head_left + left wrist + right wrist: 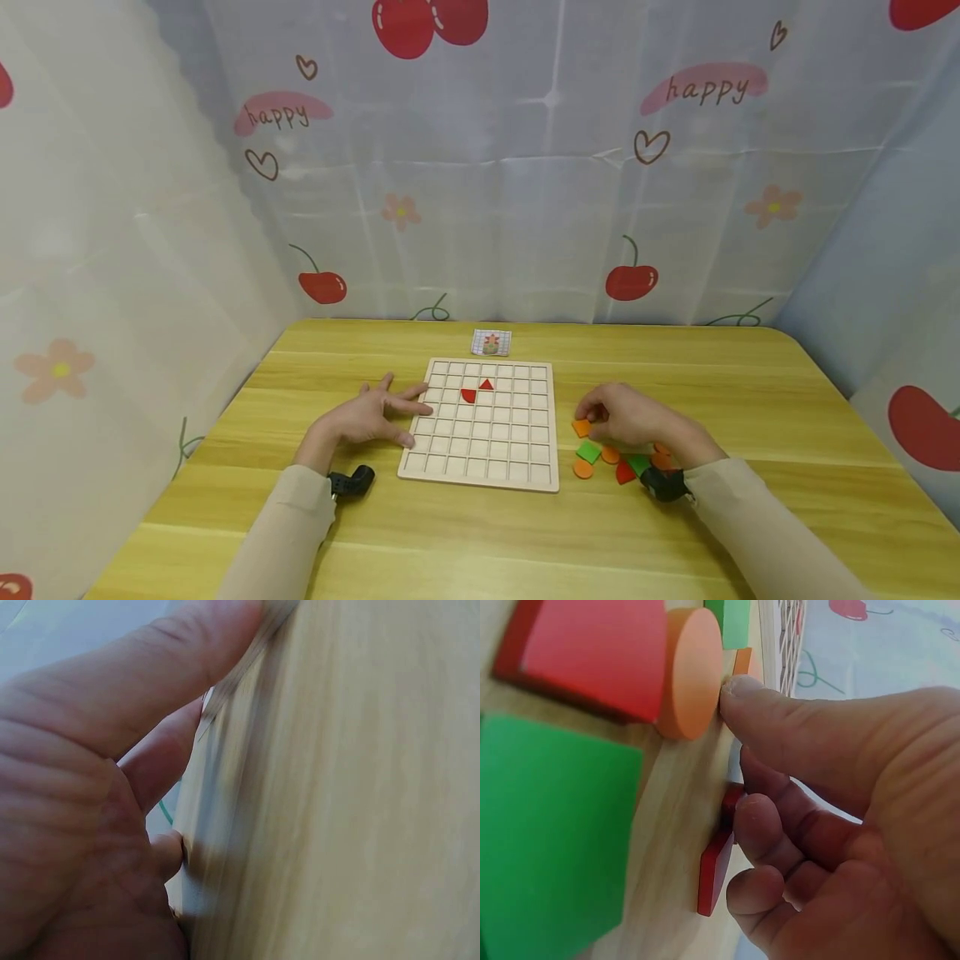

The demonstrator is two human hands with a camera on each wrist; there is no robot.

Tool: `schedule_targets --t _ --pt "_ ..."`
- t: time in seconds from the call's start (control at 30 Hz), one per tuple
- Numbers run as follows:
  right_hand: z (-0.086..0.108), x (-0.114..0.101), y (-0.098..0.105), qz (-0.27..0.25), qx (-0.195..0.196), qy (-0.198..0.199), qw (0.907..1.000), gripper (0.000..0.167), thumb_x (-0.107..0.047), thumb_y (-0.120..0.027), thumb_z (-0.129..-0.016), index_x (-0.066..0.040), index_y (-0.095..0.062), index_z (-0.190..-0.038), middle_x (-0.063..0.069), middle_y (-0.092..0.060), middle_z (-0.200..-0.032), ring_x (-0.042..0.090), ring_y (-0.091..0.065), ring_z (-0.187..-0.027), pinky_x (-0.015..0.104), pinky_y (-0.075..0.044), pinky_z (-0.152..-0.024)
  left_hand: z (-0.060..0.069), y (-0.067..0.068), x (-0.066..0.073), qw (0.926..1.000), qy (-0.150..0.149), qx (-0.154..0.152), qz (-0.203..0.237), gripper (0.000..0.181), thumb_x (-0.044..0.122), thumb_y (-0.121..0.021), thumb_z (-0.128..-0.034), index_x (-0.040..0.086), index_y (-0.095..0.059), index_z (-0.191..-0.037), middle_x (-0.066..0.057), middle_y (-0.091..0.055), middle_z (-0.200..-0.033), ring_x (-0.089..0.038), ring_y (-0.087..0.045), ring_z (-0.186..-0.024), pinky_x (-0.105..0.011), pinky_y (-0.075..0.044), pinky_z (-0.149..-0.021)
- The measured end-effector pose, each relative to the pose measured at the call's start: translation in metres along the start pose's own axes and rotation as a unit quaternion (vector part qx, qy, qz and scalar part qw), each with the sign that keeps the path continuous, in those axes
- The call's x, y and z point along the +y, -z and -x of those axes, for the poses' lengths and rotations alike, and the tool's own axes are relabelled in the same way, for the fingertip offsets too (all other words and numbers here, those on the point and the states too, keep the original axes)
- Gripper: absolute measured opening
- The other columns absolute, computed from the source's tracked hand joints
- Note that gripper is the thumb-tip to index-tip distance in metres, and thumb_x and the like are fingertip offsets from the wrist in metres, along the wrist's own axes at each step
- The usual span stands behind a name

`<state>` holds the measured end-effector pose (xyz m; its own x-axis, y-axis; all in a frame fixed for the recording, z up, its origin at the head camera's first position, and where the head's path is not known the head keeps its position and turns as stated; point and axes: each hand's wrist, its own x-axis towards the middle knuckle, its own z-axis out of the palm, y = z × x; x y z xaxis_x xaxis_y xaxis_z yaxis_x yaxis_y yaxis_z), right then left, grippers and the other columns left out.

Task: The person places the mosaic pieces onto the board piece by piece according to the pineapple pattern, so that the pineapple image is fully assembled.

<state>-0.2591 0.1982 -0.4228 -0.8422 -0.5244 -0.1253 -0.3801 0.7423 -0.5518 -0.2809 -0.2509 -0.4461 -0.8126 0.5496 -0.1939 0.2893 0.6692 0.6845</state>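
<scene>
A pale wooden grid board (pixel 487 429) lies on the table, bearing a red quarter-circle piece (pixel 468 396) and a red triangle piece (pixel 487 384). Along the board's left edge, my left hand (pixel 363 417) rests with fingers spread; its thumb (pixel 150 682) touches the edge in the left wrist view. My right hand (pixel 626 414) is low over loose pieces, fingers bent. Beside its thumb lies an orange square piece (pixel 581 427). Red pieces (pixel 716 870) sit near its fingertips in the right wrist view; whether anything is pinched is hidden.
Near the right wrist lie green squares (pixel 588 452), orange discs (pixel 583 469) and a red piece (pixel 625 473). Behind the board is a small picture card (pixel 491 342). A printed curtain (pixel 480 208) hangs beyond the table's far edge.
</scene>
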Motion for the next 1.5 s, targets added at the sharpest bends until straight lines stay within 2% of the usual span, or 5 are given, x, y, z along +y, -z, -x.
schedule_targets --t 0.33,0.57,1.0,1.27,1.5 --pt "0.002 -0.004 -0.003 0.023 0.000 -0.008 0.9997 0.020 -0.001 -0.069 -0.095 -0.006 -0.072 -0.114 0.000 -0.069 -0.103 0.013 -0.058 -0.089 0.037 -0.055 -0.086 0.000 -0.003 -0.003 1.0000 0.004 0.002 0.005 0.054 0.038 -0.085 -0.0814 0.034 -0.070 -0.133 0.009 -0.031 -0.168 -0.045 0.017 -0.158 -0.072 0.020 -0.118" --pt "0.006 -0.004 -0.003 0.027 0.002 -0.002 0.9996 0.026 0.002 -0.071 -0.090 -0.004 -0.073 -0.115 0.003 -0.071 -0.110 0.015 -0.063 -0.096 0.042 -0.058 -0.092 0.000 -0.002 -0.001 1.0000 0.002 -0.001 0.007 0.055 0.037 -0.084 -0.0820 0.034 -0.070 -0.135 0.008 -0.030 -0.169 -0.045 0.018 -0.158 -0.072 0.021 -0.118" --pt "0.006 -0.006 -0.003 0.015 0.007 -0.015 0.9998 0.022 0.002 -0.066 -0.094 -0.005 -0.070 -0.114 0.001 -0.067 -0.102 0.016 -0.057 -0.090 0.037 -0.055 -0.085 0.000 -0.002 -0.002 0.9999 0.002 -0.001 0.011 0.054 0.037 -0.085 -0.0818 0.033 -0.070 -0.134 0.007 -0.031 -0.169 -0.046 0.018 -0.157 -0.072 0.021 -0.118" --pt "-0.007 -0.018 0.004 0.015 0.038 0.013 0.9991 0.015 -0.002 -0.066 -0.097 -0.002 -0.070 -0.111 0.004 -0.068 -0.100 0.016 -0.058 -0.089 0.034 -0.053 -0.082 0.000 -0.001 -0.002 1.0000 0.000 -0.001 0.008 0.055 0.037 -0.084 -0.0820 0.033 -0.070 -0.135 0.007 -0.030 -0.169 -0.046 0.018 -0.157 -0.072 0.021 -0.117" --pt "-0.030 -0.031 0.003 0.016 0.045 0.008 0.9988 0.018 -0.006 -0.068 -0.098 -0.003 -0.070 -0.115 0.005 -0.068 -0.104 0.018 -0.059 -0.092 0.037 -0.053 -0.087 -0.002 -0.001 -0.004 1.0000 0.001 0.001 -0.005 0.056 0.039 -0.084 -0.0826 0.034 -0.068 -0.136 0.009 -0.030 -0.169 -0.046 0.017 -0.157 -0.072 0.020 -0.118"
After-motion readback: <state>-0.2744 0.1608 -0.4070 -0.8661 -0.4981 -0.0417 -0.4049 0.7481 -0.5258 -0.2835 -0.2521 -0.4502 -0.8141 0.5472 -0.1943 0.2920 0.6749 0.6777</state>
